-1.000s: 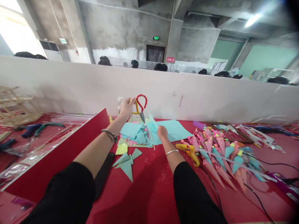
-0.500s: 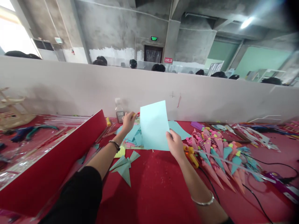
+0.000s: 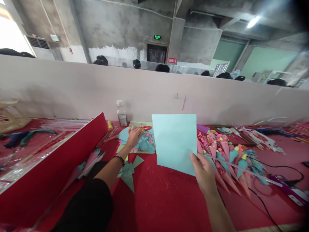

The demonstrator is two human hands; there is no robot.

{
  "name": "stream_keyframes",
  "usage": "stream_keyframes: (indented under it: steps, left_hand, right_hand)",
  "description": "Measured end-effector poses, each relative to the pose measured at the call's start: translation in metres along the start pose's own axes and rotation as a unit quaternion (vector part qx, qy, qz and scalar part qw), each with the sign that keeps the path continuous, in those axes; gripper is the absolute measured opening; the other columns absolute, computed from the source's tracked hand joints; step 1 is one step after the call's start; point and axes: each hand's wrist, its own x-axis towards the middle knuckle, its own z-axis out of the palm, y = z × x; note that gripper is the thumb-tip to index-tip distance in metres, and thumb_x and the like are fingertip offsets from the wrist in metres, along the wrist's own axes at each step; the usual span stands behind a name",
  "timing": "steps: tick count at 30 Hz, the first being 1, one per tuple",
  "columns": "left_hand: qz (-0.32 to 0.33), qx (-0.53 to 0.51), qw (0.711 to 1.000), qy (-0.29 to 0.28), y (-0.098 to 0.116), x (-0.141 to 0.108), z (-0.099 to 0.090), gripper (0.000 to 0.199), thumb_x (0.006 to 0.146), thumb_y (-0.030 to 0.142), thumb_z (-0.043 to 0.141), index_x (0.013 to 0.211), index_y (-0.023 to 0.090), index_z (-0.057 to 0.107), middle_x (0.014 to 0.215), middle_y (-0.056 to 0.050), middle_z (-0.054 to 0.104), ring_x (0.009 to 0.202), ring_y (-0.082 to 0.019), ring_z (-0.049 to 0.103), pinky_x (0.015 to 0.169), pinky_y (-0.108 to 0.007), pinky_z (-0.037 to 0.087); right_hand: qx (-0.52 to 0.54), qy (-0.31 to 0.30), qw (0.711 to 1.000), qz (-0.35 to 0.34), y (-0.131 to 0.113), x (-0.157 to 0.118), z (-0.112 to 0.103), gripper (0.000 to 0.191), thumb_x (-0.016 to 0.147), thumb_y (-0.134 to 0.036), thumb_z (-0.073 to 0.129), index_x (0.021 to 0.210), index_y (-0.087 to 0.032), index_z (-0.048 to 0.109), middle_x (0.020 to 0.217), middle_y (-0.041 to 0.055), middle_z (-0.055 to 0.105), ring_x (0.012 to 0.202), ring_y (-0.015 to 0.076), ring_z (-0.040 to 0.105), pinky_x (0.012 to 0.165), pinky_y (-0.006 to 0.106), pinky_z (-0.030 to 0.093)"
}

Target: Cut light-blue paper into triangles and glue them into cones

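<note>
My right hand [image 3: 204,170] pinches the lower right corner of a light blue paper sheet [image 3: 176,141], which stands almost upright above the table. My left hand [image 3: 134,136] has its fingers closed on scissors with red and yellow handles [image 3: 146,128]; their blades cannot be made out. Beneath and beside that hand lies a heap of blue paper scraps [image 3: 146,143] with bits of pink. Several folded green paper triangles [image 3: 127,175] rest on the red table nearer to me, below my left wrist.
A red divider [image 3: 55,167] slants along the left side. Against the white partition [image 3: 96,90] stands a small clear bottle [image 3: 122,114]. Pink and blue paper cones [image 3: 224,154] are piled at right, near a purple glue gun [image 3: 287,188] and black cables.
The blue sheet has moved right and toward me with my right hand, and now faces me more squarely. My left hand has come down slightly over the scraps, with the red handle showing more.
</note>
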Motion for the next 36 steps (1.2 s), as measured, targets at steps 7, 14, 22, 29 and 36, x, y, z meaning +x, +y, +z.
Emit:
stream_keyframes:
  steps: [7,14,22,29,36]
  left_hand:
    - [0.058,0.016,0.991,-0.117,0.001,-0.029,0.0,0.022,0.084,0.029,0.043,0.069,0.018,0.056,0.073,-0.003,0.061,0.084,-0.02,0.049,0.079,-0.036,0.026]
    - [0.064,0.019,0.981,-0.182,0.0,-0.046,-0.001,0.018,0.08,0.027,0.048,0.066,0.018,0.056,0.071,-0.004,0.059,0.084,-0.021,0.05,0.085,-0.039,0.025]
    - [0.0,-0.001,0.982,-0.19,-0.007,-0.058,-0.038,0.021,0.08,0.028,0.044,0.09,0.021,0.061,0.098,-0.005,0.061,0.093,-0.02,0.053,0.085,-0.033,0.034]
    - [-0.227,0.141,0.949,-0.167,-0.021,-0.168,-0.104,0.06,0.068,0.036,0.051,0.123,0.014,0.045,0.13,-0.02,0.035,0.116,-0.039,0.035,0.089,-0.051,0.033]
    - [-0.322,0.224,0.894,-0.217,0.02,-0.184,-0.111,0.067,0.076,0.04,0.041,0.137,0.019,0.024,0.127,-0.017,0.037,0.104,-0.038,0.042,0.073,-0.046,0.043]
  right_hand:
    - [0.145,0.019,0.986,0.076,0.02,-0.01,0.0,0.026,0.075,-0.045,0.055,0.075,-0.019,0.058,0.068,0.0017,0.054,0.07,0.0173,0.05,0.062,0.026,0.042]
    - [0.153,0.0,0.984,0.094,0.022,-0.016,0.001,0.023,0.074,-0.042,0.057,0.067,-0.02,0.057,0.064,0.0004,0.052,0.064,0.016,0.049,0.061,0.026,0.043]
    - [0.168,-0.033,0.977,0.125,0.032,-0.026,0.004,0.026,0.072,-0.041,0.06,0.079,-0.017,0.063,0.069,0.0015,0.06,0.071,0.0173,0.053,0.067,0.026,0.044]
    - [0.147,-0.021,0.974,0.171,0.044,-0.032,-0.002,0.028,0.066,-0.042,0.064,0.08,-0.019,0.066,0.078,0.0032,0.067,0.08,0.0215,0.058,0.07,0.028,0.045]
    - [0.155,-0.065,0.972,0.164,0.041,-0.036,0.017,0.028,0.067,-0.044,0.063,0.076,-0.017,0.067,0.07,0.0046,0.065,0.074,0.0221,0.059,0.065,0.029,0.047]
